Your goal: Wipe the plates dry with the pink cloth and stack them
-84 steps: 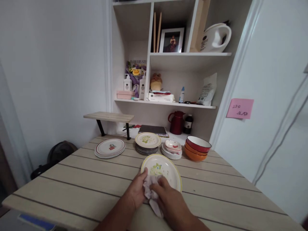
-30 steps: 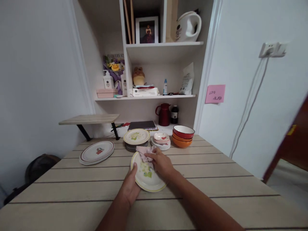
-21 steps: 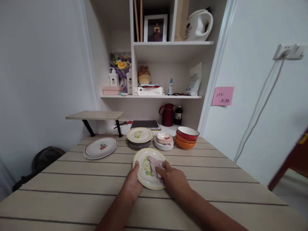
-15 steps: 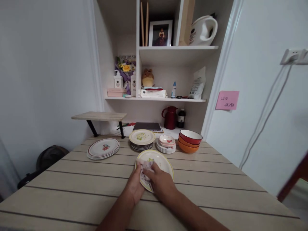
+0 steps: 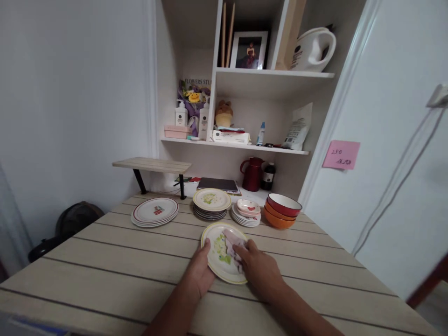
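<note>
A cream plate with a yellow rim and a green flower print is tilted a little above the table. My left hand grips its left edge, thumb on top and fingers underneath. On the plate's right side my right hand presses a crumpled pale pink cloth against the surface, its fingers closed on the cloth. Behind the plate stands a stack topped by a matching cream plate, with dark-edged plates below it.
Oval plates lie stacked at the left. Small white plates carrying a pink-edged dish and stacked red and orange bowls stand at the back right. A small raised shelf, a red jug and a dark bottle are behind.
My right hand has moved the cloth to the plate's right side, uncovering the flower print. My left hand has left the cloth and now holds the plate's left edge. The camera view has shifted slightly.
</note>
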{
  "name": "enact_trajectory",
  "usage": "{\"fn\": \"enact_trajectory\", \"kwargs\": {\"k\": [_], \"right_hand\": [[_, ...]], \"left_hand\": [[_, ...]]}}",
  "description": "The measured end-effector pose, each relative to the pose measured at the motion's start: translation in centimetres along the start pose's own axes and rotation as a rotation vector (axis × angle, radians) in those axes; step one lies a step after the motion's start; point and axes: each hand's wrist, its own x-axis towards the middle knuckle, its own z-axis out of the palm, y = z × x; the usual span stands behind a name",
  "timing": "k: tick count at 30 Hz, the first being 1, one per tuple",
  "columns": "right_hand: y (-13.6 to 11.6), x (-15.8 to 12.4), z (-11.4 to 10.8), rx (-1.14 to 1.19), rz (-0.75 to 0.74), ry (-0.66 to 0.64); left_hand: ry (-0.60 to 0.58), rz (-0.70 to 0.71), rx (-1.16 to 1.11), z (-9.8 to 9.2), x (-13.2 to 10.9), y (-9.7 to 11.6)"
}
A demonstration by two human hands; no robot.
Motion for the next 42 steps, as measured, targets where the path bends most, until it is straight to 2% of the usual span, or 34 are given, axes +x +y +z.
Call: {"fn": "enact_trajectory", "kwargs": {"k": [3, 6, 9, 11, 13, 15, 18, 21, 23, 25, 27, 30, 32, 34, 38, 42], "right_hand": [[-1.9, -1.5, -0.1, 0.084, -0.119, -0.008], [-4.0, 0.2, -0.4, 0.17, -0.183, 0.015], [-4.7, 3.9, -0.9, 0.147, -0.075, 0.015], [-4.1, 6.1, -1.1, 0.133, -0.022, 0.028], [-2.9, 7.0, -1.1, 0.115, 0.015, 0.03], [-1.7, 6.5, -0.9, 0.088, 0.035, 0.022], [-0.4, 3.6, -0.7, 0.038, 0.043, -0.001], [-0.6, 0.4, -0.6, -0.017, 0.022, -0.047], [-1.6, -0.8, -0.6, 0.0, -0.043, -0.06], [-2.9, -0.6, -0.6, 0.055, -0.122, -0.035], [-4.1, 0.9, -0.7, 0.108, -0.171, -0.004], [-4.5, 4.4, -1.1, 0.103, -0.06, 0.007], [-3.7, 6.2, -1.3, 0.09, -0.001, 0.016], [-2.5, 6.8, -1.3, 0.071, 0.034, 0.016], [-0.3, 4.0, -1.2, 0.022, 0.03, -0.013], [-0.3, -0.3, -1.0, -0.047, 0.006, -0.034]], "left_hand": [[-0.034, -0.025, -0.002, 0.2, 0.0, 0.1], [-0.055, -0.037, 0.02, 0.3, 0.0, 0.3], [-0.058, -0.035, 0.038, -0.1, 0.3, 0.3], [-0.054, -0.024, 0.048, -0.6, 0.7, 0.2], [-0.042, -0.006, 0.055, -1.1, 1.0, 0.0], [-0.033, 0.001, 0.053, -1.5, 1.2, -0.1], [-0.016, -0.015, 0.063, -1.5, 1.1, -0.3], [-0.014, -0.037, 0.067, -0.9, 0.7, -0.2], [-0.041, -0.055, 0.04, -0.4, 0.4, -0.1], [-0.058, -0.072, 0.015, 0.0, 0.2, 0.1], [-0.059, -0.067, 0.0, 0.1, 0.1, 0.2], [-0.083, -0.029, -0.022, -0.2, 0.5, 0.2], [-0.093, -0.016, -0.021, -0.7, 0.8, 0.2], [-0.083, -0.028, -0.001, -1.2, 1.1, 0.2], [-0.093, -0.071, -0.004, -1.6, 1.3, 0.1], [-0.092, -0.099, -0.008, -1.0, 0.9, 0.2]]}}
